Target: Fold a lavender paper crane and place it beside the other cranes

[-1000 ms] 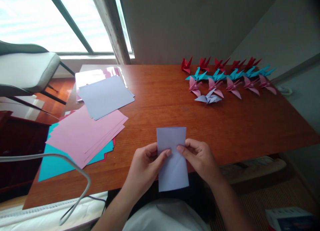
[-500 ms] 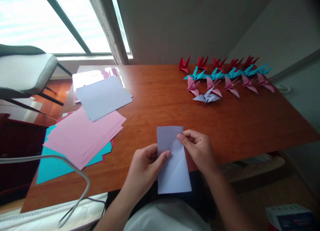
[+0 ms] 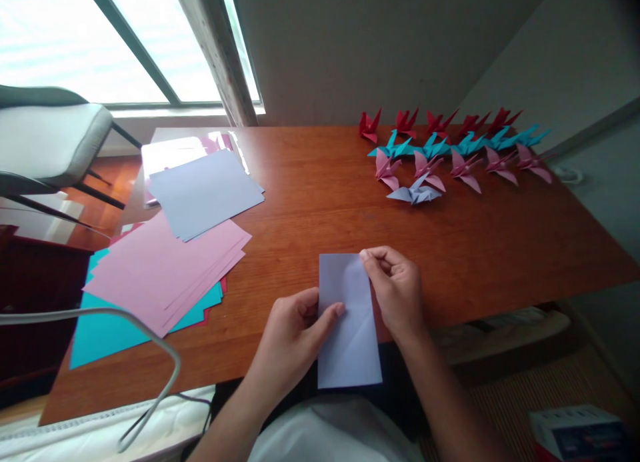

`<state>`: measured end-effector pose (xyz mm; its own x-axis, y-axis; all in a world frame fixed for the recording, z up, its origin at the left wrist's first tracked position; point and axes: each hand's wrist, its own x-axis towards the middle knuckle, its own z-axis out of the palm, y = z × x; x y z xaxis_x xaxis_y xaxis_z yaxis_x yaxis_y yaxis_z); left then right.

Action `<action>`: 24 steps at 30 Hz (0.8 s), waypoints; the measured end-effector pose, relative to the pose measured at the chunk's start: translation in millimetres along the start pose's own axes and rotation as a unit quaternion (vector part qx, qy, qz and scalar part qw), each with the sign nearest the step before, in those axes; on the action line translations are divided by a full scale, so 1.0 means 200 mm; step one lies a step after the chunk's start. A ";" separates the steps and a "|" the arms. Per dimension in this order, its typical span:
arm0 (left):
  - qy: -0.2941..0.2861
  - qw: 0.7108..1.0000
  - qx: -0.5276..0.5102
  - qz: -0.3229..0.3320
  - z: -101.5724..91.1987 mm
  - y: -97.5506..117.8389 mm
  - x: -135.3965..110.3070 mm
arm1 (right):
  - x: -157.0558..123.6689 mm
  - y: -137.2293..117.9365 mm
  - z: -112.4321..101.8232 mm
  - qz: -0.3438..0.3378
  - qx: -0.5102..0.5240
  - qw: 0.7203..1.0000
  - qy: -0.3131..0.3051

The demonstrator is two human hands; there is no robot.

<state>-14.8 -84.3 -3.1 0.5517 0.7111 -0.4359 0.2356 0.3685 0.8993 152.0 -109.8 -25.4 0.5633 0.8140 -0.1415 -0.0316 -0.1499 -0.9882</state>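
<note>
A folded sheet of pale lavender paper [image 3: 350, 349] is held at the table's front edge, its lower part over my lap. It is a tall rectangle with a slanting crease across its lower half. My left hand [image 3: 300, 325] grips its left side, thumb on top and the fingers behind. At the upper right corner, my right hand [image 3: 395, 285] pinches the paper between thumb and fingers. Beyond the hands sits a pale lavender origami crane [image 3: 416, 193], in front of rows of pink cranes [image 3: 465, 169], blue cranes [image 3: 435, 147] and red cranes [image 3: 406, 123].
On the left of the wooden table [image 3: 300, 215] lie lavender sheets [image 3: 207, 192], overlapping pink sheets [image 3: 165, 269] and blue sheets [image 3: 110, 342]. A grey curved tube [image 3: 160, 342] crosses the front left corner. A chair [image 3: 55, 142] stands by the window.
My right hand has slid up to the paper's top right corner, its thumb now at the edge. The paper and my left hand have shifted slightly right.
</note>
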 end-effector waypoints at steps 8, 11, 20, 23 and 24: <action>0.060 0.997 -0.030 0.025 -0.02 0.02 0.02 | -0.05 -0.04 0.00 0.020 -0.007 0.996 -0.089; 0.111 0.993 -0.023 0.042 -0.03 0.01 0.04 | -0.10 -0.04 -0.02 0.043 -0.076 0.984 -0.156; 0.197 0.976 -0.045 0.082 -0.02 0.03 0.08 | -0.16 -0.05 -0.03 0.024 -0.102 0.980 -0.172; 0.203 0.973 -0.046 0.095 -0.02 0.04 0.08 | -0.17 -0.06 -0.03 0.002 -0.132 0.979 -0.155; 0.208 0.972 -0.044 0.097 -0.02 0.04 0.09 | -0.18 -0.06 -0.03 0.004 -0.126 0.980 -0.154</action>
<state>-6.2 -66.8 -3.2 0.2025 0.9467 -0.2507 0.0794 0.2392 0.9677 138.2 -140.4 -7.7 0.2862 0.9374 -0.1985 0.1923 -0.2592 -0.9465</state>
